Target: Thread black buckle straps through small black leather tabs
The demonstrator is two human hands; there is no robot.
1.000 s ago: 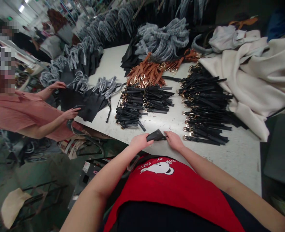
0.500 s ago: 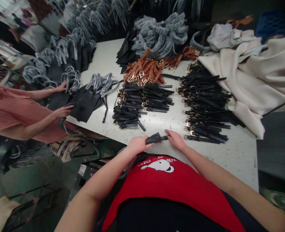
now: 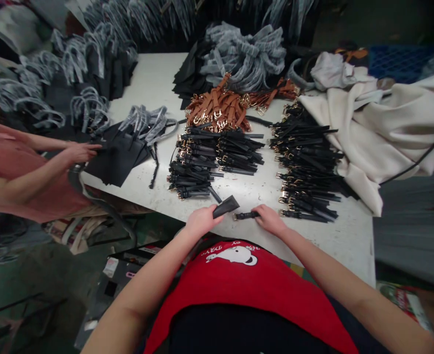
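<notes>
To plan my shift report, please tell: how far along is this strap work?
Looks done: black buckled straps lie in tidy piles. In hand: the left hand holds a black leather tab, the right hand a short black strap. Left: the brown straps lie piled, apparently not yet taken up.

Pretty bright light on the flat white worktable [image 3: 154, 78], looks like it's from above, with only soft shadows, while the dark green factory floor [image 3: 28, 290] goes dim, fisheye bends the edges, and the flat grey surface [image 3: 416, 221] on the right smears into blur
</notes>
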